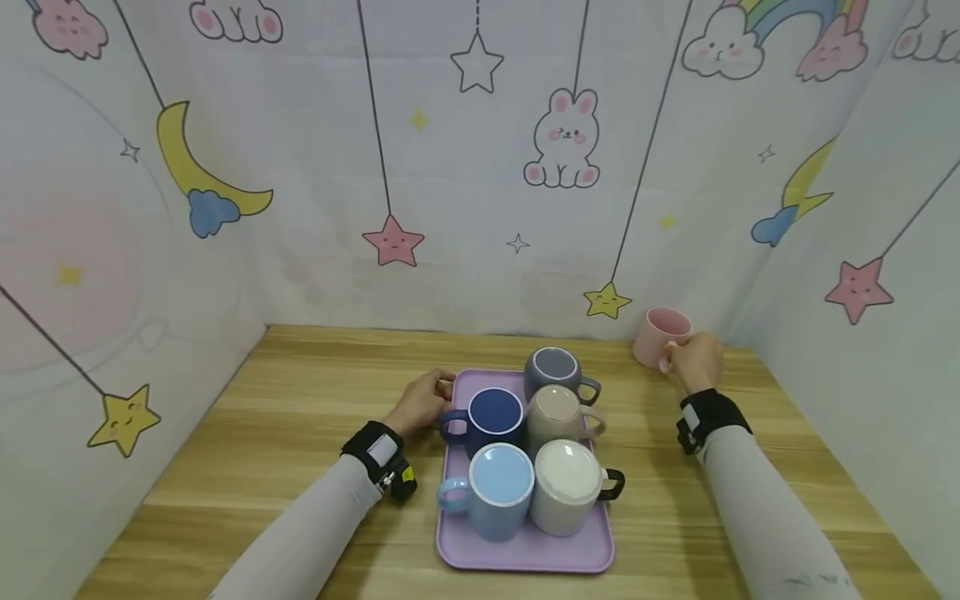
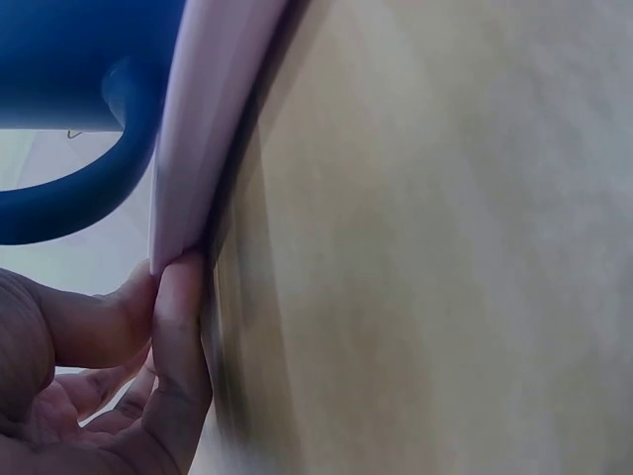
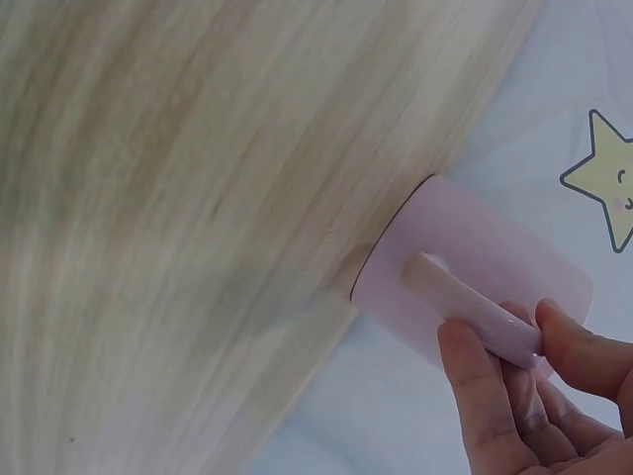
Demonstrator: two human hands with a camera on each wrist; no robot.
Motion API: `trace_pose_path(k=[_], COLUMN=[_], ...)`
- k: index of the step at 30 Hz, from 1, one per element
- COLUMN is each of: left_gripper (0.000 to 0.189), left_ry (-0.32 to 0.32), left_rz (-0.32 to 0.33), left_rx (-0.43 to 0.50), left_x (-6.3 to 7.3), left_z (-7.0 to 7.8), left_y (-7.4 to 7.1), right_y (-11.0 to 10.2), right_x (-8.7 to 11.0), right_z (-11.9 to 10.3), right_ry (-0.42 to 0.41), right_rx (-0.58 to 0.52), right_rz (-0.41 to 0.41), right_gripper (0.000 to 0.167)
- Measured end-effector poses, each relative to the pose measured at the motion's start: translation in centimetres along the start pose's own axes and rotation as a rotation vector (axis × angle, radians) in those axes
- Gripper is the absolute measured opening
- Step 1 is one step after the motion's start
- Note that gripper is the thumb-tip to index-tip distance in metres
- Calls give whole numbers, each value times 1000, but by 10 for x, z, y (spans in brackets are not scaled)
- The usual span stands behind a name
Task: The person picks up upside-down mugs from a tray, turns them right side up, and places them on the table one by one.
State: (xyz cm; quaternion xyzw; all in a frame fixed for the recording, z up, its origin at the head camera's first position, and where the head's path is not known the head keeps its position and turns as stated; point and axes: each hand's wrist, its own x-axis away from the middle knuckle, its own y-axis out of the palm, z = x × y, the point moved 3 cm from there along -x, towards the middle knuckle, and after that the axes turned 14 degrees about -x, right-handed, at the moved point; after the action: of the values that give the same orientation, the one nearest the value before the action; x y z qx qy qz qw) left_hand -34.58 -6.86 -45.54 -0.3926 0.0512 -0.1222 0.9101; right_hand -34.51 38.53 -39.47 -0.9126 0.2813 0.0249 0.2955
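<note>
In the head view my right hand grips the handle of a pink mug at the table's back right. The right wrist view shows fingers and thumb around that handle, with the mug upright. My left hand pinches the left edge of a lilac tray; in the left wrist view the thumb and a finger close on the tray's rim. Standing base up on the tray are a dark blue mug, a light blue mug, a white mug, a beige mug and a grey mug.
The wooden table ends at a printed cloth backdrop behind and on both sides. The pink mug stands close to the back cloth. Mug handles, including the white mug's black handle, jut past the tray's sides.
</note>
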Motion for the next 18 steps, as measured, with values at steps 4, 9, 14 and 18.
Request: trace_pose_path(k=[4, 9, 14, 18], left_gripper=[50, 51, 51, 51], left_ry=[5, -5, -8, -10], left_rz=[0, 0, -4, -3], left_rx=[-7, -6, -13, -8], left_x=[0, 0, 0, 1], left_z=[2, 2, 2, 2], left_y=[0, -1, -1, 0], right_y=[-2, -3, -4, -5], right_x=[-1, -1, 0, 2], right_z=[-3, -3, -2, -1], right_ry=[8, 13, -16, -31], right_rx=[14, 15, -8, -13], right_rz=[-9, -13, -14, -27], right_gripper=[30, 29, 28, 32])
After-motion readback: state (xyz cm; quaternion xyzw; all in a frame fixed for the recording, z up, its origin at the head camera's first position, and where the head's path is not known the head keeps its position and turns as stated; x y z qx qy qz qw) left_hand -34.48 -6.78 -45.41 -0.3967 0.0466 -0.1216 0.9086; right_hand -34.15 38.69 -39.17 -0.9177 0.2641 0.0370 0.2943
